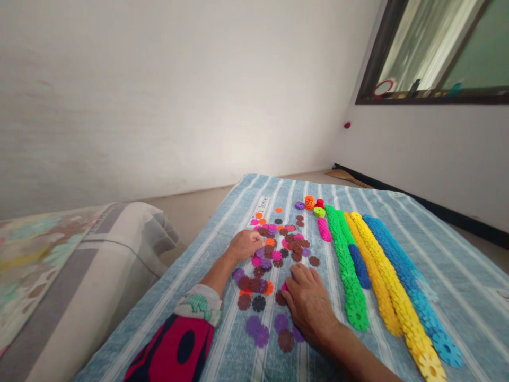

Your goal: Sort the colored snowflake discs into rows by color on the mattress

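Note:
Loose plastic snowflake discs (297,245) in brown, purple, pink, orange and black lie scattered on the striped cloth (222,329). At the left edge of the scatter is my left hand (245,245), its fingers curled in beside pink and purple discs; whatever they hold is hidden. My right hand (310,300) bends low over the near right part of the scatter. Between its thumb and forefinger shows a pink disc (283,286), and a purple disc (298,334) lies partly under the palm. Near both hands are a black disc (259,303) and several purple discs (261,336).
Right of the scatter run long rows of overlapping discs: green (345,270), yellow (397,286) and light blue (413,276), plus a short dark blue row (360,265) and a pink row (325,229). An orange stack (309,202) stands behind. A covered bed (99,254) is at left.

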Action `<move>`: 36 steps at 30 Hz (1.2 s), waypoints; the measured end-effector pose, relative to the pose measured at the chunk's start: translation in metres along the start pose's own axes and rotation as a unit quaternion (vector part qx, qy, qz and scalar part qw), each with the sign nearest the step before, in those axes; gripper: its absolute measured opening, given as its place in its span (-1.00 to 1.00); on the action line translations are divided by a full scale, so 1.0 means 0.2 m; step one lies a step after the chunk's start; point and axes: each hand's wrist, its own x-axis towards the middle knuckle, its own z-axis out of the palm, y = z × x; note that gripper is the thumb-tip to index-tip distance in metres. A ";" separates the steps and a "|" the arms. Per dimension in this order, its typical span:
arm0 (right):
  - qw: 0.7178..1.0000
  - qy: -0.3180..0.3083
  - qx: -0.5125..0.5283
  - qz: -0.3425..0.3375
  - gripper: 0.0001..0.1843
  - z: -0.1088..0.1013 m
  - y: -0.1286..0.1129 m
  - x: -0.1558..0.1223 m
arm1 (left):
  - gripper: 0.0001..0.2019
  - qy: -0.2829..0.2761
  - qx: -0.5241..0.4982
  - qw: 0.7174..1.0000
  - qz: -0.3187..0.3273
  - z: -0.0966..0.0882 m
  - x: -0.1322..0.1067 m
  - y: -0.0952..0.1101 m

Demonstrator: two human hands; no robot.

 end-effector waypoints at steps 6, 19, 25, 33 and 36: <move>0.998 -0.008 0.056 0.008 -0.91 -0.01 0.02 0.01 | -0.81 0.001 -0.006 1.000 -0.009 0.01 0.01 -0.02; 0.987 -0.060 0.145 0.026 -0.79 0.03 0.16 0.44 | -0.83 -0.008 0.027 0.999 -0.033 0.00 0.00 0.00; 0.992 -0.060 0.108 0.008 -0.87 0.11 0.17 0.49 | -0.84 -0.008 0.027 0.999 -0.028 -0.01 0.00 -0.01; 0.995 -0.079 0.063 -0.025 -0.90 0.10 0.19 0.47 | -0.84 -0.009 0.012 1.000 -0.026 -0.01 0.00 0.00; 0.995 -0.079 0.062 -0.030 -0.91 0.11 0.19 0.46 | -0.84 -0.011 0.014 1.000 -0.024 -0.01 0.00 0.00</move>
